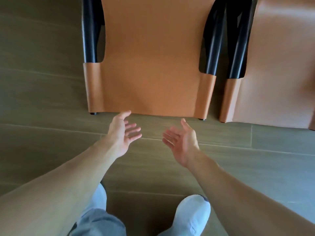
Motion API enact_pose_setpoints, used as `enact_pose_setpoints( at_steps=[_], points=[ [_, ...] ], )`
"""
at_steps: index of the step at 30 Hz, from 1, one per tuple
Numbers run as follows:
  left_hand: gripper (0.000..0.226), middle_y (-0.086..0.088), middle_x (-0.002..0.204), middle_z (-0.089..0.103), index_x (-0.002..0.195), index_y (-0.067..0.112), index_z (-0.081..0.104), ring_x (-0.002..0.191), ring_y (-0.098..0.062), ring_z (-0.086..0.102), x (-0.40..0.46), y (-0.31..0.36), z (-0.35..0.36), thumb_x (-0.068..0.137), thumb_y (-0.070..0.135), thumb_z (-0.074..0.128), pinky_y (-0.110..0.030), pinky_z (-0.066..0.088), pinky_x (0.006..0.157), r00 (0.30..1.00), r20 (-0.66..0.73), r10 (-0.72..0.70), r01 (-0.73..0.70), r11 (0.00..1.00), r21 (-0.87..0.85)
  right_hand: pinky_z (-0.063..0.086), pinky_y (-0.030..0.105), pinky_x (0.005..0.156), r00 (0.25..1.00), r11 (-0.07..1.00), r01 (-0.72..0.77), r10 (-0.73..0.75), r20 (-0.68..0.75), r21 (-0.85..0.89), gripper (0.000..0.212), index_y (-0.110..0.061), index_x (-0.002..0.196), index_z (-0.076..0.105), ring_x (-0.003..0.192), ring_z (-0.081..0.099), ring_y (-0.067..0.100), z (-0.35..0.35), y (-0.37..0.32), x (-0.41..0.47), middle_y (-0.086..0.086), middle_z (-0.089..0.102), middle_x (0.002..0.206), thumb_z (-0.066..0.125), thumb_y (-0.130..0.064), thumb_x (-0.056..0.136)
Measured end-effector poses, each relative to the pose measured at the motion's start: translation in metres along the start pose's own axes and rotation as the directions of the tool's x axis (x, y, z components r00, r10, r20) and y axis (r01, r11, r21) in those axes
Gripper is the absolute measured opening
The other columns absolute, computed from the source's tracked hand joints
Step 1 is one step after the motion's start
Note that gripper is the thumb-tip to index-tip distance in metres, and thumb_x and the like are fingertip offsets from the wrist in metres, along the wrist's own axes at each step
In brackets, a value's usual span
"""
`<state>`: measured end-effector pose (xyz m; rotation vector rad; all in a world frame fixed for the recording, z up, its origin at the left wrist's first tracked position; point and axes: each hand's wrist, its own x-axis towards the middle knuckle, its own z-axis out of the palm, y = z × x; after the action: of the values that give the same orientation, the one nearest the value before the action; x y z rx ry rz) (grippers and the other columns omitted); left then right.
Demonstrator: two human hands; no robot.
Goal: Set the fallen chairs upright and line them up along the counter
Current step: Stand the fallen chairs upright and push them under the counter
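A tan leather chair (150, 68) with black tube posts fills the upper middle of the head view; I see its broad leather back panel, whose near edge faces me. A second matching chair (276, 79) stands close beside it on the right, partly cut off by the frame. My left hand (123, 132) is open, palm turned inward, its thumb just short of the first chair's near edge. My right hand (180, 142) is open too, palm inward, a little below that edge. Neither hand touches the chair.
Grey-brown floor tiles (42, 86) spread to the left and below the chairs. My two feet in pale socks (192, 217) stand on the floor at the bottom of the view. No counter is in view.
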<state>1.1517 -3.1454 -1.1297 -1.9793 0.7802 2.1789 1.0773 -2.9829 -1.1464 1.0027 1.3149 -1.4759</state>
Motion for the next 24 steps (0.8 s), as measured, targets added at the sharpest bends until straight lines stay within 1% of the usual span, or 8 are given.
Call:
enact_pose_setpoints(
  at_steps=[4,9,12,16,19,21,22,24],
  points=[
    [0.057,-0.024,0.129,0.058,0.143,-0.001,0.04,0.115,-0.036,0.062,0.043,-0.007,-0.004,0.096,0.026,0.061,-0.054,0.051,0.099,0.998,0.063,-0.001,0.016,0.97,-0.243,0.051,0.041,0.094,1.0,0.993,0.019,-0.016,-0.025,0.119,0.069,0.002,0.145,0.045,0.112,0.063,0.03,-0.01,-0.005,0.04,0.016,0.062,0.129,0.044,-0.053,0.104],
    [0.071,-0.024,0.139,0.053,0.153,-0.004,0.028,0.122,-0.036,0.059,0.068,0.001,-0.007,0.096,0.027,0.059,-0.052,0.043,0.111,0.992,0.126,0.028,0.027,0.908,-0.419,0.052,0.049,0.098,0.998,0.935,0.025,-0.042,0.04,0.353,0.081,0.001,0.158,0.021,0.136,0.05,0.037,-0.008,-0.038,0.057,0.023,0.042,0.155,0.049,-0.051,0.102],
    [0.06,-0.024,0.127,0.055,0.145,-0.005,0.037,0.107,-0.035,0.063,0.058,0.007,-0.003,0.096,0.022,0.061,-0.047,0.044,0.112,0.993,0.121,0.01,0.039,0.916,-0.399,0.056,0.048,0.089,0.999,0.946,-0.005,-0.012,0.05,0.325,0.077,-0.001,0.156,0.025,0.132,0.052,0.037,-0.004,-0.041,0.043,0.022,0.046,0.148,0.056,-0.044,0.101],
    [0.037,-0.025,0.136,0.049,0.12,0.0,0.046,0.12,-0.04,0.059,0.025,0.019,-0.005,0.094,0.017,0.067,-0.05,0.051,0.104,0.998,0.05,-0.034,0.05,0.934,-0.353,0.058,0.043,0.077,0.999,0.977,-0.024,0.03,-0.024,0.211,0.062,0.0,0.143,0.042,0.117,0.062,0.037,0.005,-0.048,0.004,0.024,0.056,0.132,0.063,-0.038,0.098],
    [0.046,-0.021,0.123,0.046,0.13,-0.002,0.051,0.126,-0.039,0.057,-0.019,0.028,-0.008,0.094,0.017,0.07,-0.049,0.058,0.091,0.999,-0.011,-0.042,0.036,0.945,-0.326,0.057,0.038,0.072,0.996,0.987,-0.02,0.035,-0.088,0.162,0.053,-0.002,0.137,0.051,0.093,0.067,0.031,0.009,-0.054,-0.045,0.019,0.063,0.116,0.065,-0.035,0.098],
    [0.051,-0.019,0.114,0.047,0.132,0.002,0.052,0.123,-0.035,0.06,-0.056,0.035,-0.008,0.091,0.023,0.073,-0.046,0.062,0.08,0.999,-0.026,-0.046,0.036,0.949,-0.313,0.056,0.034,0.068,0.99,0.989,-0.008,0.028,-0.135,0.146,0.051,-0.003,0.134,0.053,0.084,0.066,0.027,0.008,-0.058,-0.082,0.019,0.061,0.111,0.066,-0.035,0.097],
    [0.052,-0.016,0.105,0.05,0.13,0.004,0.054,0.114,-0.031,0.064,-0.078,0.041,-0.007,0.089,0.027,0.076,-0.045,0.063,0.074,0.998,-0.034,-0.05,0.037,0.949,-0.312,0.055,0.032,0.065,0.987,0.99,-0.006,0.028,-0.157,0.141,0.05,-0.002,0.132,0.053,0.081,0.065,0.026,0.01,-0.063,-0.103,0.019,0.062,0.11,0.066,-0.035,0.097],
    [0.048,-0.007,0.076,0.046,0.121,0.009,0.057,0.08,-0.02,0.063,-0.128,0.056,-0.006,0.086,0.033,0.078,-0.043,0.064,0.064,0.997,-0.052,-0.06,0.04,0.943,-0.329,0.051,0.027,0.056,0.981,0.992,-0.007,0.032,-0.19,0.128,0.042,-0.002,0.125,0.055,0.076,0.064,0.023,0.016,-0.075,-0.151,0.018,0.066,0.103,0.065,-0.033,0.099]
  ],
)
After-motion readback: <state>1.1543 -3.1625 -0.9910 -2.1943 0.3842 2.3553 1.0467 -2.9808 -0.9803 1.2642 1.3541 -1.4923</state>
